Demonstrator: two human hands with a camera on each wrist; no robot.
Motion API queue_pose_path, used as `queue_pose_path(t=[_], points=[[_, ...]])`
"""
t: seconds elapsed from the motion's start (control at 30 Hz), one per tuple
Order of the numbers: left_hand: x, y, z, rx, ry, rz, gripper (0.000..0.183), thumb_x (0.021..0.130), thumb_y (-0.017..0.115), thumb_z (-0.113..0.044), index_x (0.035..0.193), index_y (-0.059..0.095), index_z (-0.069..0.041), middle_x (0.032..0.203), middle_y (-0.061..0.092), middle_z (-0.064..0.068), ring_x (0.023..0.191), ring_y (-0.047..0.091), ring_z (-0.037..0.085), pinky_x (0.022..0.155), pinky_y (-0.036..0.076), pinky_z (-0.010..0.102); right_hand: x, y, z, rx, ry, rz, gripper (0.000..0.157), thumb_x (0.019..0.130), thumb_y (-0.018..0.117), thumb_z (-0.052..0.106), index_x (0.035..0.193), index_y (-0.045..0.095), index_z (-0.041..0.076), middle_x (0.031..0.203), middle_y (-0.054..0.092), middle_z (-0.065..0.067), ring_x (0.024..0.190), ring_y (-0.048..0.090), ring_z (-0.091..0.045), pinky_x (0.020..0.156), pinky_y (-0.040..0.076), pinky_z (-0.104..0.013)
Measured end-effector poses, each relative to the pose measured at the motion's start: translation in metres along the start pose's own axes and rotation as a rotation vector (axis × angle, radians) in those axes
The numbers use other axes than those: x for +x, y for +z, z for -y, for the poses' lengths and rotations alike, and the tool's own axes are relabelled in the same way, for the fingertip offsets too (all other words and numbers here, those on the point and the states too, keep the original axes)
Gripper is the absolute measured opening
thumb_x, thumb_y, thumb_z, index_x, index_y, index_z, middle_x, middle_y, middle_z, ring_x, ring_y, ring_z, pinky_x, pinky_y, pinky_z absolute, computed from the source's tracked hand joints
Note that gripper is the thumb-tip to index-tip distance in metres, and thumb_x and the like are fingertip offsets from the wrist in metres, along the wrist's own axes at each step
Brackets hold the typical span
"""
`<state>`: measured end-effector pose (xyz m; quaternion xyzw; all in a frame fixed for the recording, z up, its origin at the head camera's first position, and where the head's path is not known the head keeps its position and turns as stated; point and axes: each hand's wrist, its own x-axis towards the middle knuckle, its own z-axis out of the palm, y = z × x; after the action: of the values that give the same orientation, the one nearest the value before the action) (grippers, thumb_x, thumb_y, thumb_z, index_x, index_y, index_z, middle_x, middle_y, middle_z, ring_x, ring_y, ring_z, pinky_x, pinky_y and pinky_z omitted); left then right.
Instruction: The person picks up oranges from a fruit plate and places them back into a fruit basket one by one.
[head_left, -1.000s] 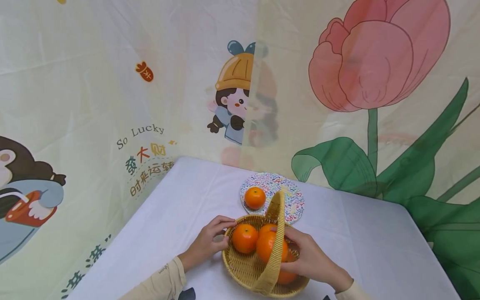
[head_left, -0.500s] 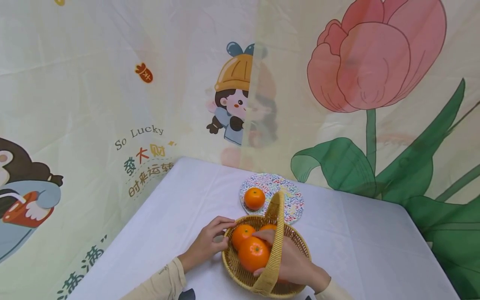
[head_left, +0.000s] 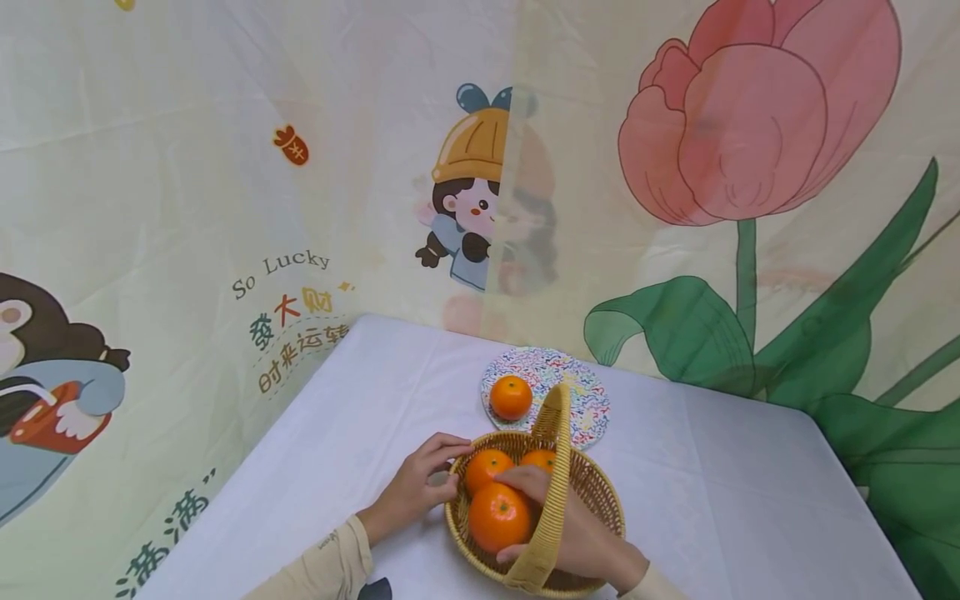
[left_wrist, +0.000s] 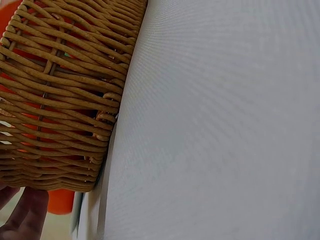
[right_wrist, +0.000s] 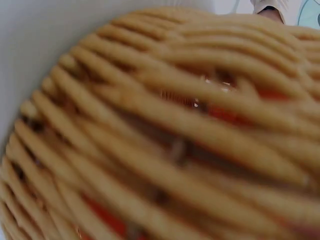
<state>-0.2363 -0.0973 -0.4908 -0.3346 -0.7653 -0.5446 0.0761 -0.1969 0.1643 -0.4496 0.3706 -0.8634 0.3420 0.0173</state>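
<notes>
A woven basket with an arched handle stands on the white table and holds oranges. My right hand reaches under the handle and grips one orange at the basket's near left. Two more oranges lie behind it. My left hand holds the basket's left rim with curled fingers. Beyond the basket, another orange sits on a round multicoloured plate. The left wrist view shows the basket's wicker wall close up; the right wrist view is filled by blurred wicker.
The white table is backed by printed curtains: cartoon figures at left and centre, a large pink tulip at right. The table's far corner sits just behind the plate. Bare tabletop lies to the left and right of the basket.
My right hand has carried the orange leftward and toward me under the handle, from the basket's middle to its near left. The left hand has stayed on the rim.
</notes>
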Motion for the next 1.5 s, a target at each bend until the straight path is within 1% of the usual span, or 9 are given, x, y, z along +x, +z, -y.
queue_pose_path(t=[0.1,0.23,0.33,0.6,0.77,0.9,1.1,1.3,1.5], points=[[-0.001,0.004,0.011,0.01,-0.001,-0.01,0.045,0.081,0.064,0.015,0.125,0.061,0.003,0.126,0.054,0.016,0.115,0.055,0.032,0.086,0.055,0.037,-0.001,0.004,0.0,-0.03,0.014,0.007,0.08,0.073,0.078,0.056,0.141,0.047,0.029,0.132,0.05,0.015,0.116,0.051,-0.012,0.09,0.05,-0.044],[-0.003,0.008,0.029,0.025,-0.025,-0.011,0.048,0.082,0.066,0.012,0.127,0.062,-0.005,0.129,0.054,0.006,0.118,0.055,0.025,0.088,0.054,0.035,0.0,0.008,0.001,-0.12,-0.066,0.006,0.077,0.076,0.075,0.057,0.142,0.047,0.029,0.133,0.048,0.013,0.118,0.05,-0.013,0.087,0.052,-0.044],[-0.004,0.007,0.033,0.027,-0.018,-0.005,0.049,0.083,0.066,0.01,0.128,0.062,-0.009,0.13,0.053,0.001,0.118,0.054,0.021,0.088,0.054,0.033,0.0,0.009,0.002,-0.149,-0.093,0.017,0.073,0.079,0.073,0.056,0.142,0.048,0.03,0.136,0.045,0.013,0.121,0.049,-0.014,0.088,0.053,-0.043],[-0.004,0.006,0.032,0.016,-0.008,0.01,0.049,0.083,0.064,0.009,0.129,0.061,-0.007,0.131,0.053,0.002,0.119,0.054,0.021,0.089,0.053,0.032,-0.002,0.011,-0.001,-0.179,-0.088,0.027,0.069,0.079,0.072,0.058,0.138,0.05,0.029,0.135,0.045,0.013,0.119,0.049,-0.013,0.088,0.053,-0.04],[-0.004,0.006,0.032,0.023,-0.012,0.011,0.049,0.083,0.064,0.01,0.129,0.061,-0.007,0.131,0.053,0.001,0.119,0.054,0.02,0.089,0.053,0.032,-0.003,0.012,-0.005,-0.192,-0.137,0.039,0.053,0.082,0.072,0.052,0.13,0.057,0.033,0.127,0.049,0.018,0.116,0.047,-0.005,0.092,0.05,-0.037],[-0.004,0.007,0.034,0.025,-0.002,0.005,0.05,0.082,0.064,0.01,0.129,0.061,-0.008,0.131,0.053,0.002,0.119,0.054,0.021,0.089,0.053,0.032,-0.003,0.012,-0.006,-0.199,-0.175,0.045,0.047,0.084,0.072,0.048,0.125,0.06,0.03,0.126,0.049,0.018,0.118,0.046,-0.003,0.094,0.049,-0.036],[-0.003,0.007,0.033,-0.003,0.007,-0.003,0.05,0.082,0.066,0.009,0.128,0.061,-0.008,0.13,0.052,0.004,0.118,0.055,0.025,0.088,0.054,0.037,-0.003,0.01,-0.005,-0.187,-0.145,0.053,0.047,0.083,0.072,0.049,0.125,0.061,0.032,0.126,0.049,0.02,0.12,0.043,0.001,0.096,0.048,-0.035],[-0.003,0.006,0.032,0.002,0.001,0.001,0.05,0.082,0.066,0.009,0.128,0.061,-0.008,0.131,0.053,0.004,0.119,0.054,0.025,0.09,0.053,0.036,-0.003,0.009,-0.005,-0.203,-0.196,0.001,0.052,0.082,0.073,0.05,0.129,0.056,0.037,0.127,0.05,0.018,0.117,0.046,-0.001,0.094,0.049,-0.033],[-0.003,0.006,0.033,0.026,0.027,0.007,0.05,0.082,0.063,0.01,0.129,0.06,-0.006,0.131,0.053,0.003,0.119,0.054,0.023,0.091,0.053,0.034,-0.004,-0.002,-0.005,-0.171,-0.217,-0.031,0.054,0.082,0.074,0.048,0.128,0.061,0.023,0.127,0.055,0.011,0.115,0.052,-0.009,0.093,0.05,-0.035]])
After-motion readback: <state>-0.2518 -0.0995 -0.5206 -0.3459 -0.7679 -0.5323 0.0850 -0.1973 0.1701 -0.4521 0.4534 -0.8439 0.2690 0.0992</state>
